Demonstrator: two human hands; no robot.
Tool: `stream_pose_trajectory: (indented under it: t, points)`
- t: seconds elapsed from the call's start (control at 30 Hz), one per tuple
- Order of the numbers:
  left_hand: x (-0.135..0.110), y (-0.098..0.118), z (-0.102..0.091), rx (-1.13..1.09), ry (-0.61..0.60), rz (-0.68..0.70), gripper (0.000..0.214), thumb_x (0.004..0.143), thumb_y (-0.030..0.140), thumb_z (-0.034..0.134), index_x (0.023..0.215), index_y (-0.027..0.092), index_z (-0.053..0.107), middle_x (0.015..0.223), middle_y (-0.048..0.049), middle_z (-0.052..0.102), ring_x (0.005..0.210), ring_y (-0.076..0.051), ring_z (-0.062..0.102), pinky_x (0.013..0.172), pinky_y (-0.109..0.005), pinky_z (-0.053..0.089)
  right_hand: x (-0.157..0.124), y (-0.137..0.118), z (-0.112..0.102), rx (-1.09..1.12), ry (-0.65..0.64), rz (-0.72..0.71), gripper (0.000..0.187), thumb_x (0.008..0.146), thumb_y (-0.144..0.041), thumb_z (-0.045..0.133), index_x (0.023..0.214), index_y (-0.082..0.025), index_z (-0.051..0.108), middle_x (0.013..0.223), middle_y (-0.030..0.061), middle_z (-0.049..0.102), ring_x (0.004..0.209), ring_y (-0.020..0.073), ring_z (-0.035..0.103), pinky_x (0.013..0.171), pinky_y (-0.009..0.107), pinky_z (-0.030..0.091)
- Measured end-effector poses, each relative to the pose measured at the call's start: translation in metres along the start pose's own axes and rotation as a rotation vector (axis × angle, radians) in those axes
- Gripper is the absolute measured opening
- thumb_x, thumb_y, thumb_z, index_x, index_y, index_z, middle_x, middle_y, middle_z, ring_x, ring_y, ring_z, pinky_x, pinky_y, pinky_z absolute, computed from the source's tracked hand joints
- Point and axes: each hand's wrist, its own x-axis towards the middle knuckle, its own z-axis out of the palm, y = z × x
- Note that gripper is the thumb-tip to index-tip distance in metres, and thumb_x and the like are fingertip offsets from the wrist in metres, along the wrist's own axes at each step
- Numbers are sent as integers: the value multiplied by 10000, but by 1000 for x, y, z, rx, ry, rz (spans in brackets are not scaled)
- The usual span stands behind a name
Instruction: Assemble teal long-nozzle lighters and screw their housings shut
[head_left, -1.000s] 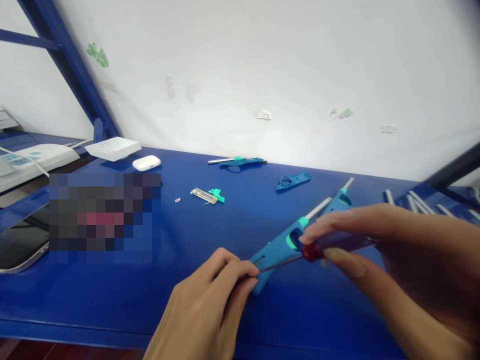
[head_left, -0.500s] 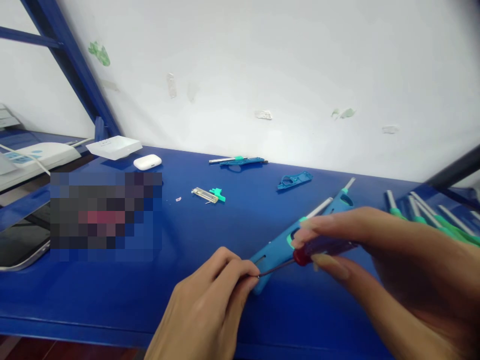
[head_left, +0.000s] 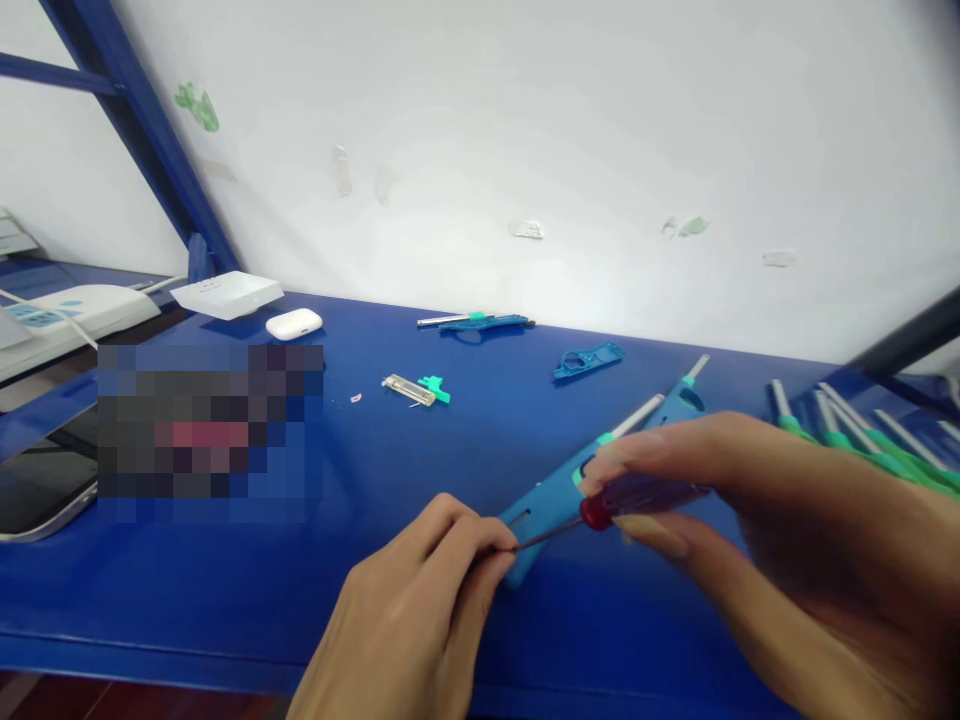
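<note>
My left hand (head_left: pixel 420 590) has its thumb and forefinger pinched around the tip of a screwdriver (head_left: pixel 551 533). Whether a small part sits in that pinch is hidden. My right hand (head_left: pixel 757 520) grips the screwdriver's red handle between thumb and fingers, the shaft slanting down to the left. Just behind the shaft lies a blue long-nosed lighter (head_left: pixel 551 500) with a silver nozzle and green trigger, partly covered by my hands. A second blue lighter body (head_left: pixel 679 405) shows beyond it, also partly hidden.
Several green lighters with silver nozzles (head_left: pixel 840 420) lie at right. Farther back are a blue shell half (head_left: pixel 589 362), an opened lighter (head_left: pixel 484 322), and a clear fuel tank with a green piece (head_left: pixel 411 388). A white earbud case (head_left: pixel 294 324) and a phone (head_left: pixel 45 485) lie left.
My right hand and the screwdriver have shifted slightly left, bringing the tip deeper into my left fingers. The lighters stay put.
</note>
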Motion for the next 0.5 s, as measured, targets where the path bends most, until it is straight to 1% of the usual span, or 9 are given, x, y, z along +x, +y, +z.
stream_pose_trajectory:
  t: [0.1, 0.17, 0.23, 0.3, 0.33, 0.4, 0.5]
  points:
    - [1, 1, 0, 16, 13, 0, 199, 1082, 196, 504, 1063, 326, 653, 955, 46, 671, 781, -154, 697, 770, -274, 608, 2, -4, -3, -9, -44, 3, 452, 994, -200, 684, 1392, -410, 650, 1043, -66, 791, 846, 142, 777, 728, 222, 659]
    - [1, 2, 0, 30, 11, 1, 204, 1076, 190, 499, 1048, 320, 655, 939, 42, 671, 763, -159, 698, 747, -281, 609, 3, -10, -4, -32, -18, 37, 444, 1011, -194, 636, 1389, -424, 675, 1080, -61, 799, 854, 159, 788, 724, 243, 670]
    - [0, 3, -1, 43, 17, 14, 205, 1073, 189, 496, 1057, 315, 657, 942, 36, 678, 758, -164, 699, 734, -287, 613, 4, -17, -4, -42, 39, 63, 400, 1020, -176, 596, 1306, -414, 742, 1101, -63, 811, 850, 171, 798, 741, 261, 678]
    - [0, 3, -1, 59, 28, 19, 200, 1071, 191, 499, 1062, 311, 658, 948, 33, 685, 762, -168, 702, 731, -290, 616, 7, -21, -4, -15, 122, 82, 325, 1017, -176, 606, 1170, -389, 799, 1055, -63, 824, 822, 178, 798, 729, 269, 678]
    - [0, 3, -1, 66, 33, 18, 198, 1070, 191, 501, 1059, 309, 659, 946, 33, 688, 762, -169, 704, 728, -289, 617, 8, -21, -3, 11, 157, 86, 280, 1009, -183, 630, 1111, -376, 805, 1019, -62, 827, 810, 180, 795, 710, 270, 676]
    - [0, 3, -1, 78, 33, 17, 197, 1068, 189, 502, 1046, 302, 661, 933, 33, 688, 754, -166, 702, 725, -286, 617, 12, -18, -4, 56, 172, 70, 193, 982, -200, 695, 1047, -361, 779, 955, -61, 824, 801, 181, 785, 660, 267, 665]
    - [0, 3, -1, 74, 36, 40, 201, 1066, 178, 493, 1060, 292, 659, 936, 30, 688, 751, -161, 701, 705, -277, 612, 15, -9, -7, 38, 67, -10, 132, 969, -252, 741, 1037, -365, 734, 916, -64, 806, 797, 168, 778, 633, 253, 651]
